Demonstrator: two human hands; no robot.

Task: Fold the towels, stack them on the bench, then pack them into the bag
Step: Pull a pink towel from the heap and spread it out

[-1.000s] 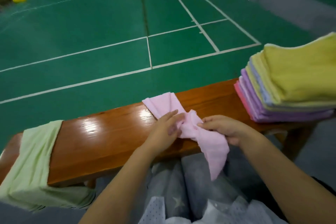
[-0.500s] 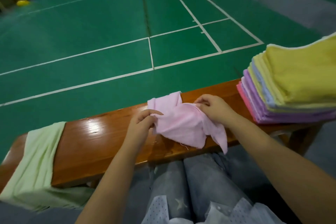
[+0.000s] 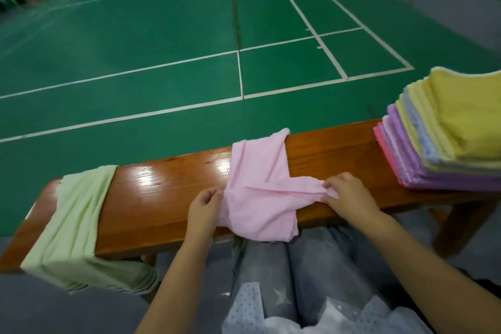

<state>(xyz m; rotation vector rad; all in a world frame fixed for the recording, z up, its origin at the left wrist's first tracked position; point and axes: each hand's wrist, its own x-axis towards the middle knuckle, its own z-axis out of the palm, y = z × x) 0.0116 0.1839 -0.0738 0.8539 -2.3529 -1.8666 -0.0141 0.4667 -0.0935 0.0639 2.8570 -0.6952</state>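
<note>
Pink towel (image 3: pixel 260 187) lay rumpled across middle of desk (image 3: pixel 168 192), far corner poking past back edge, near part hanging over front edge toward lap. Pinched at left side by left hand (image 3: pixel 204 207), fingers curled on the cloth; pinched at a bunched right corner by right hand (image 3: pixel 345 194), fingers likewise clenched on cloth. Not yet flat, not yet folded.

Risks, judged: cloth twisted with a diagonal crease, so likely a crooked fold if not spread first. Glossy desk top, overhang front and back, so likely slide to floor if either pinch let go. Pull too hard to the right, and hand or cloth might nudge the stack (image 3: pixel 444 141), just beside on the right end. Stack tall, layers stepped and leaning, yellow on top, lilac and pink below; one more towel set off-centre could tip it.

Green towel (image 3: pixel 76 219) draped over left end of desk, much of it hanging down the front, unfolded; could slip off by own weight.

Containers: no bag seen for sure. Pale dotted material (image 3: pixel 311 317) at bottom near lap, could not tell whether bag or clothing; nothing seen packed.
</note>
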